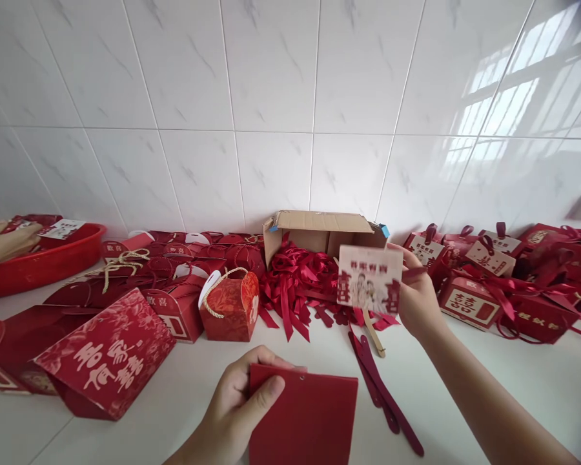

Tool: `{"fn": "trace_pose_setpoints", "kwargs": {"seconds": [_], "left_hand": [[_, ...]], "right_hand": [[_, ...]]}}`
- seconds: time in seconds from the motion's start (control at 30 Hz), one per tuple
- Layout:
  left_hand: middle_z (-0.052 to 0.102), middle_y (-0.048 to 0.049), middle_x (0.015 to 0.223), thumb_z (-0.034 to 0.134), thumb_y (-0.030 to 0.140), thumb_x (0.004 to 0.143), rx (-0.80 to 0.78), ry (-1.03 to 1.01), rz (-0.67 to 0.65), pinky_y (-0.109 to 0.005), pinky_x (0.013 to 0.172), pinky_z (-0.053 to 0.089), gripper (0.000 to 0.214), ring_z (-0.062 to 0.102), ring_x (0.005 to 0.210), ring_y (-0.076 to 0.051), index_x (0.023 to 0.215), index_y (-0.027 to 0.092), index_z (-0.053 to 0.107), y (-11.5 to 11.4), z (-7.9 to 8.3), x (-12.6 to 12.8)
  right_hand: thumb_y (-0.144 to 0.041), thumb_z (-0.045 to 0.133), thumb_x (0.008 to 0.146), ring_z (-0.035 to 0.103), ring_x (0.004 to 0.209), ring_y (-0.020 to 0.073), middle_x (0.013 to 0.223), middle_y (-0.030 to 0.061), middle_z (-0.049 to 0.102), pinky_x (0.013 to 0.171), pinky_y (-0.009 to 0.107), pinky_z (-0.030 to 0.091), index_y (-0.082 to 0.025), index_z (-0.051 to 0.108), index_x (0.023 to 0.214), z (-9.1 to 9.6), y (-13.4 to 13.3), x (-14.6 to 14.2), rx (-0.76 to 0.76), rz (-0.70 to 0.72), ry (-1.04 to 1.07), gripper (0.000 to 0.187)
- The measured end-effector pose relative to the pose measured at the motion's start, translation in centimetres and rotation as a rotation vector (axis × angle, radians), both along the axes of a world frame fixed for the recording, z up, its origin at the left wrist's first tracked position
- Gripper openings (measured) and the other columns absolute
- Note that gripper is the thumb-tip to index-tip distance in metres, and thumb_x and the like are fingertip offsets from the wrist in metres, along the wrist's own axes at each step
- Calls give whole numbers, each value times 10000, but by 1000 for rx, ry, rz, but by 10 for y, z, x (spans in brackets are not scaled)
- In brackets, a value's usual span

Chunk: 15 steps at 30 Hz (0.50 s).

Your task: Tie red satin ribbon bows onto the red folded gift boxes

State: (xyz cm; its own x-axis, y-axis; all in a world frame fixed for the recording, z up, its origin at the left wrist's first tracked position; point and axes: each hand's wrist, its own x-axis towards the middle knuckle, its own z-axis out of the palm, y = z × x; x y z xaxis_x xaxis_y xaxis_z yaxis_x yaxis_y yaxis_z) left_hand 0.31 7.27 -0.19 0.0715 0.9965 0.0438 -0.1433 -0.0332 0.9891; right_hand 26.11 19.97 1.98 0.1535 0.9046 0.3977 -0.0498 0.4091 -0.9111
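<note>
My left hand [235,407] grips the left edge of a flat plain red cardboard sheet [310,420] low over the white counter. My right hand [416,294] is raised further back, pinching the right side of a pink and red printed card [369,279] showing a cartoon couple. That card hangs in front of an open brown carton [319,229] spilling red ribbons [295,278]. Dark red ribbon strips [382,394] lie on the counter between my hands.
Assembled red gift boxes [469,300] with bows crowd the right side. A large red box [106,355] on its side, a small rope-handled box [230,303] and flat red blanks sit left. Another person's hand [2,245] reaches over a red basin [43,261]. Tiled wall behind.
</note>
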Motion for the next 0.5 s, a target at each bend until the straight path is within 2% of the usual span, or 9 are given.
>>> {"fn": "trace_pose_setpoints", "kwargs": {"seconds": [0.13, 0.27, 0.33, 0.43, 0.5], "left_hand": [[716, -69, 818, 728, 498, 679, -16, -8, 15, -234, 585, 495, 325, 648, 666, -175, 757, 188, 670, -1, 1, 1], [718, -71, 841, 737, 497, 667, -17, 9, 53, -244, 608, 508, 327, 658, 713, -194, 753, 190, 666, -1, 0, 1], [719, -74, 842, 737, 497, 666, -18, 24, 59, -242, 597, 504, 332, 655, 704, -193, 757, 187, 663, -1, 0, 1], [721, -74, 834, 733, 502, 669, -22, 38, 49, -233, 599, 501, 339, 655, 710, -190, 764, 185, 660, -1, 0, 0], [722, -72, 847, 732, 499, 673, -6, 53, 57, -236, 644, 511, 333, 660, 763, -199, 761, 185, 663, -1, 0, 0]], "right_hand": [[-251, 598, 717, 616, 849, 221, 987, 73, 603, 643, 315, 513, -207, 696, 962, 2, -4, 7, 66, -79, -362, 268], [-300, 526, 816, 597, 765, 200, 937, 82, 584, 643, 335, 499, -218, 735, 961, -1, 2, 17, 250, -380, -668, 267], [-289, 508, 836, 590, 753, 198, 937, 83, 587, 644, 337, 485, -222, 741, 954, -3, 4, 23, 336, -488, -769, 269], [-332, 534, 834, 588, 702, 195, 862, 73, 617, 602, 321, 473, -201, 741, 886, -2, 5, 26, 295, -487, -685, 250], [-338, 570, 807, 608, 692, 198, 826, 63, 648, 580, 307, 480, -190, 717, 893, 1, 4, 24, 175, -335, -507, 226]]}}
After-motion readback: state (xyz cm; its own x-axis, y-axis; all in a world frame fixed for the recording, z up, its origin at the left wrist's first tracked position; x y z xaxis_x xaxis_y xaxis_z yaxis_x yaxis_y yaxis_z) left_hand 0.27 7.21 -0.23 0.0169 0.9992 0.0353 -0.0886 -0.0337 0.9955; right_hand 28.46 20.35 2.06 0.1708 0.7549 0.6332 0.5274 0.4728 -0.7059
